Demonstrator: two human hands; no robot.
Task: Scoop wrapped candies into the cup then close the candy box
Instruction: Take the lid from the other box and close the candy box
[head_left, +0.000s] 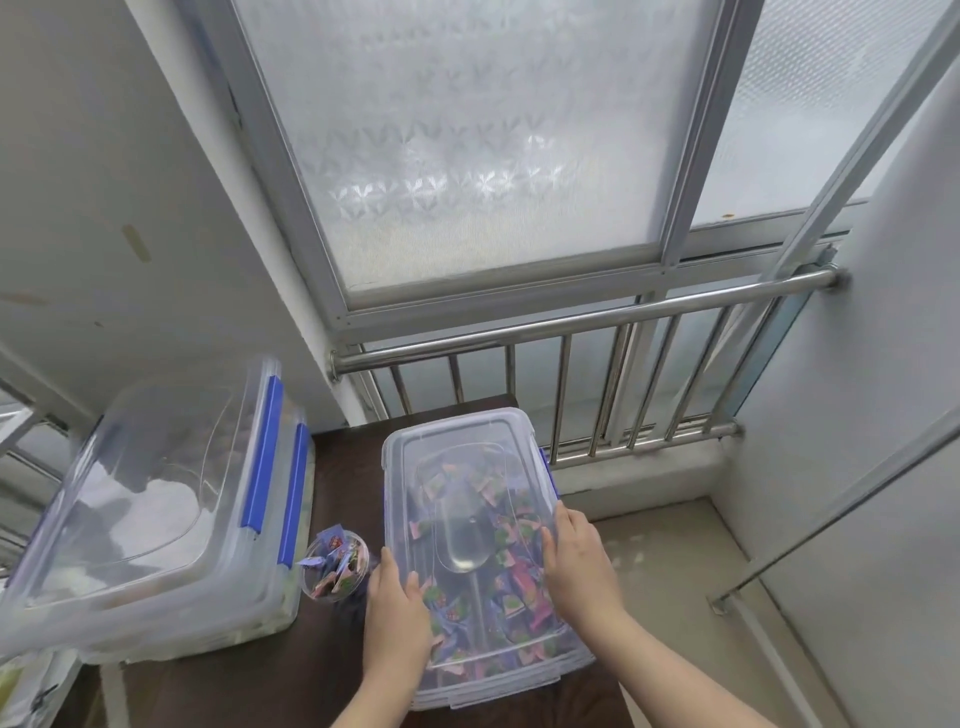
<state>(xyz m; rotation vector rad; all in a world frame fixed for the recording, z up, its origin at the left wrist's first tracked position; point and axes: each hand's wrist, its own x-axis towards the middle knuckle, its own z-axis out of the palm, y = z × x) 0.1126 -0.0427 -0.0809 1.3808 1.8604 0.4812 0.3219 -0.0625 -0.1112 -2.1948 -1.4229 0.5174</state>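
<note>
Both hands lay flat on the lid (467, 452) of the candy box (498, 670), left hand (397, 608) and right hand (574, 558) open, gripping nothing. Left of them stood the filled cup (335, 569). Pressing each edge evenly should seat it before snapping the blue latches (548, 467).
</note>
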